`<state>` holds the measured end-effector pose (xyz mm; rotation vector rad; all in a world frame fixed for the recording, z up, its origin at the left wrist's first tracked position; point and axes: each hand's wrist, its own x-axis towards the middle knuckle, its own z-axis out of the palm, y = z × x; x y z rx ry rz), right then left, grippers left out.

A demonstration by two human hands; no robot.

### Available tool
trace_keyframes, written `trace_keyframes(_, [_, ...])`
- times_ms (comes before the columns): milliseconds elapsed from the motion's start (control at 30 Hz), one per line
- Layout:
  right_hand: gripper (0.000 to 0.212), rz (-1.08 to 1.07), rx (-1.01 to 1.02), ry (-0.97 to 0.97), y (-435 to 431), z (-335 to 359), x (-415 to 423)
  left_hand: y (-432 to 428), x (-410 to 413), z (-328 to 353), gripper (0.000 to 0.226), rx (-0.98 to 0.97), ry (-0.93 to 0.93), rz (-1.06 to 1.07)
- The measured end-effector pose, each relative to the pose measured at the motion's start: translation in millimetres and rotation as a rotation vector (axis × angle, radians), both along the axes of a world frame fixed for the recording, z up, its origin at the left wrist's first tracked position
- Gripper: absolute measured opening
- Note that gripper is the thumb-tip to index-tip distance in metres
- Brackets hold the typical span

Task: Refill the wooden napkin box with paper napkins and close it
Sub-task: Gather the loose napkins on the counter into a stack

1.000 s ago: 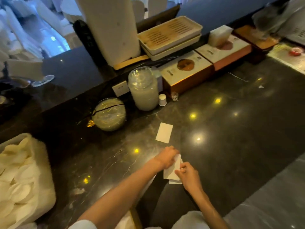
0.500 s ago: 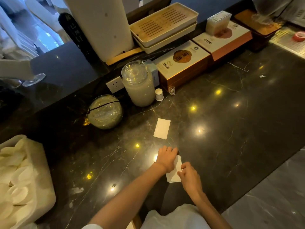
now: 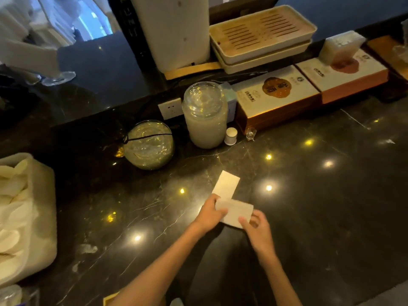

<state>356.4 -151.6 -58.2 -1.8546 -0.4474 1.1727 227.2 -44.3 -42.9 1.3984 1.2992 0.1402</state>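
white folded napkin (image 3: 235,213) between both hands, near counter (image 3: 331,217) edge

Dim, warm indoor light. Small ceiling lamps glare as bright yellow spots on the glossy black desk (image 3: 309,195). Pale daylight enters top left. Edges bend and smear; the far corners are blurred.

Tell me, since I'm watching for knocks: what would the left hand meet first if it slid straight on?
Probably the folded napkin lying just beyond the left hand; the glass jar stands farther back.
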Motion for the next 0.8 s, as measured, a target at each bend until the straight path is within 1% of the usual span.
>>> trace_keyframes(33, [0.034,-0.007,0.043,0.018,20,6,7,7,1,3,0.021,-0.027,-0.012,0.090])
trace_keyframes(100, [0.034,0.040,0.075,-0.020,60,13,20,22,6,6,0.023,-0.068,-0.019,0.243])
trace_keyframes(200, [0.032,0.231,0.029,-0.199,115,8,35,46,17,8,0.018,-0.193,-0.030,0.404])
trace_keyframes(300, [0.034,0.427,-0.033,-0.478,151,-9,42,57,26,7,0.017,-0.328,0.008,0.421])
trace_keyframes(333, [0.035,0.491,-0.069,-0.544,157,-13,43,58,28,6,0.021,-0.371,0.016,0.417])
trace_keyframes(400, [0.033,0.590,-0.116,-0.648,162,-25,41,58,31,1,0.034,-0.457,0.035,0.454])
trace_keyframes(433, [0.032,0.618,-0.127,-0.700,161,-26,39,57,31,-1,0.037,-0.480,0.042,0.485])
trace_keyframes(533, [0.038,0.658,-0.165,-0.808,156,-21,32,55,33,-7,0.036,-0.494,0.015,0.581])
trace_keyframes(600, [0.043,0.651,-0.209,-0.794,154,-16,28,51,32,-11,0.036,-0.476,0.001,0.618])
trace_keyframes(667, [0.042,0.628,-0.229,-0.700,151,-12,24,45,29,-11,0.038,-0.461,-0.014,0.663])
trace_keyframes(733, [0.037,0.575,-0.206,-0.512,145,-7,21,38,22,-11,0.042,-0.459,-0.064,0.724])
trace_keyframes(800, [0.033,0.525,-0.139,-0.321,132,1,18,28,10,-8,0.047,-0.440,-0.142,0.740])
